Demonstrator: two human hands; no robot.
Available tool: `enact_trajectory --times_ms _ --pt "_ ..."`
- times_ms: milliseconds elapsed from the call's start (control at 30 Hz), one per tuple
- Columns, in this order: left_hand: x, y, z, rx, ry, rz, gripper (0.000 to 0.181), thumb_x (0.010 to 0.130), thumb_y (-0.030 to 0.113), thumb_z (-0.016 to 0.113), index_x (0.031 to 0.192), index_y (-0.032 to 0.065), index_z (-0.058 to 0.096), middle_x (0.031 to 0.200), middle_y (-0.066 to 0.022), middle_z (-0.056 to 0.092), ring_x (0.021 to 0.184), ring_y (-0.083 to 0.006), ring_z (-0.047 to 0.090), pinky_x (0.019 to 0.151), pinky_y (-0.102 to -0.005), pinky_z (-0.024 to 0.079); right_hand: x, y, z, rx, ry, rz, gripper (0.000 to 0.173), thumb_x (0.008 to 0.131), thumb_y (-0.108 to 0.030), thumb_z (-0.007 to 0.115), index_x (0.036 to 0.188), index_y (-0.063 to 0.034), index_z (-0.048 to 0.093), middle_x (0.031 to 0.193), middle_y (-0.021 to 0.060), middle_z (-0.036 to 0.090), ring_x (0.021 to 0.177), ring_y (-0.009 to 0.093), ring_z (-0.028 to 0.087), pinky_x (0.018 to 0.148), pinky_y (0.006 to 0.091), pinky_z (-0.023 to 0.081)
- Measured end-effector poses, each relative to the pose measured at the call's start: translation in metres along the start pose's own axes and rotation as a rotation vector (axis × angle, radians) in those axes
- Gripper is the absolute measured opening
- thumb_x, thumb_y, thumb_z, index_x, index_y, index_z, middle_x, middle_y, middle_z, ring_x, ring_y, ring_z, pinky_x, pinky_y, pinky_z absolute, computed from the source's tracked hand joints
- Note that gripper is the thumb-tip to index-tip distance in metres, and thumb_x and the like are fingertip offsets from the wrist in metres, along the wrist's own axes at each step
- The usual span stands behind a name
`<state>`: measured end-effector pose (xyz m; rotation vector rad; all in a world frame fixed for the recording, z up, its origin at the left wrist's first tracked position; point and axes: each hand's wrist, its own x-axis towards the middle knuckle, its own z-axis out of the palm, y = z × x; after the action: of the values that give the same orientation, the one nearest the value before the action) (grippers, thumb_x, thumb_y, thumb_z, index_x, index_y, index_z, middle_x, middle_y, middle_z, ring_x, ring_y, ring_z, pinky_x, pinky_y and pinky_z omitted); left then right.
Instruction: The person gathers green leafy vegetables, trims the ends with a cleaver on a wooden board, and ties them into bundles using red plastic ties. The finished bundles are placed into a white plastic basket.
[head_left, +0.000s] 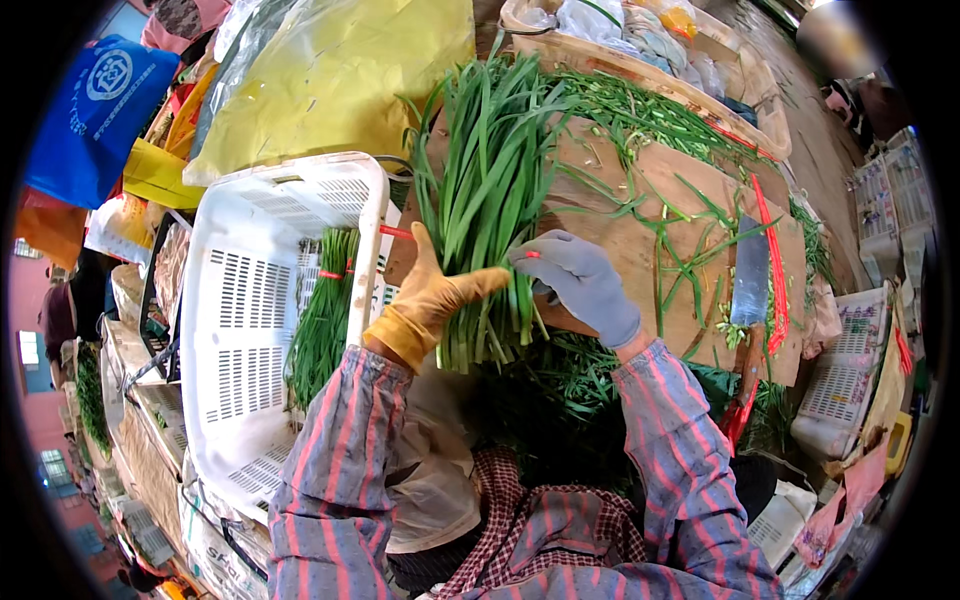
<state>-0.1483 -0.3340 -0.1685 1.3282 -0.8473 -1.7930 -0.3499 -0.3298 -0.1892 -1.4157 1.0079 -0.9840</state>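
Note:
A large bunch of long, flat green leaves, apparently garlic chives (487, 180), lies with its pale cut ends towards me, over the near edge of a wooden board (600, 202). My left hand (431, 296), in an orange-yellow glove, grips the bunch low down, its index finger across the stalks and its thumb raised; its other fingers are hidden. A red strip (395, 232) sticks out left beside that thumb. My right hand (581, 281), in a grey glove, is at the bunch's right side with fingers bent together; a bit of red tie (532, 255) shows at its fingertips.
At left, a white plastic crate (247, 337) holds a tied chive bundle (326, 315). A cleaver (750, 277) lies on the board's right beside red strips (776, 277). Loose leaves (690, 262) litter the board. Beyond are a tub of bags (660, 82) and yellow sheeting (322, 97).

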Motion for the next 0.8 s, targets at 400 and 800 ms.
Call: enact_trajectory --times_ms 400,800 --pt "0.023 -0.035 -0.038 0.83 -0.065 -0.036 0.084 0.075 0.039 0.07 0.133 -0.0002 0.025 0.134 -0.0189 0.04 0.12 -0.0308 0.044 0.104 -0.0391 0.033 0.033 0.0 0.042 -0.671 -0.233 -0.333 0.024 0.084 -0.014 0.054 0.105 -0.0153 0.063 0.083 0.0093 0.064 0.078 0.029 0.063 0.065 0.0376 0.05" --pt "0.051 -0.039 -0.07 -0.292 0.452 -0.198 0.024 0.091 0.039 0.049 0.091 0.0145 0.05 0.076 0.0001 0.062 0.066 -0.0171 0.059 0.054 -0.0294 0.044 0.038 0.002 0.043 -0.796 -0.278 -0.136 0.022 0.09 -0.028 0.052 0.106 -0.0194 0.063 0.081 0.0106 0.062 0.076 0.031 0.062 0.063 0.0428 0.049"
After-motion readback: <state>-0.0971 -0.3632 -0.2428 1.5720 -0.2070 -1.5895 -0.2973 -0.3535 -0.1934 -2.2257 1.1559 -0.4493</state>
